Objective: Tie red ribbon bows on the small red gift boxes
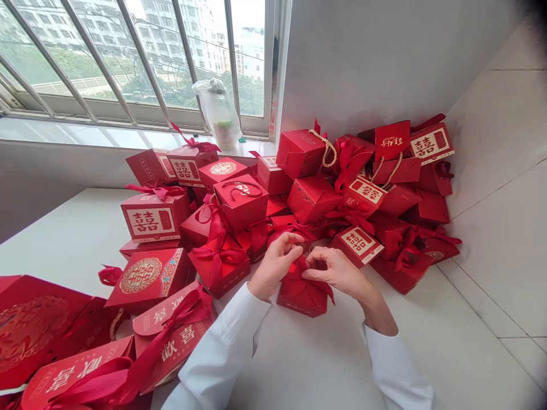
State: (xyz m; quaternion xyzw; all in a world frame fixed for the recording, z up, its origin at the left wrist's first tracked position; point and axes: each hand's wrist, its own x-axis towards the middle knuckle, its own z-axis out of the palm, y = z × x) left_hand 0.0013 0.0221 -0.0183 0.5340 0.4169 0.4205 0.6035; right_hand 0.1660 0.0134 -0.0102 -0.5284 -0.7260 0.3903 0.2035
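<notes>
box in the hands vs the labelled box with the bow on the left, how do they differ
The held box shows plain red faces; the labelled box carries a pale panel with red characters. The left hand and right hand pinch the held box's top; the labelled box stands untouched under a tied bow. The labelled box looks larger. Both are red, on the white table.

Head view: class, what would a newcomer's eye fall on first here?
A heap of red gift boxes, many tied with ribbons, fills the far side of the white table against the wall. In front of it, the left hand and right hand pinch the top of a small red box.
</notes>
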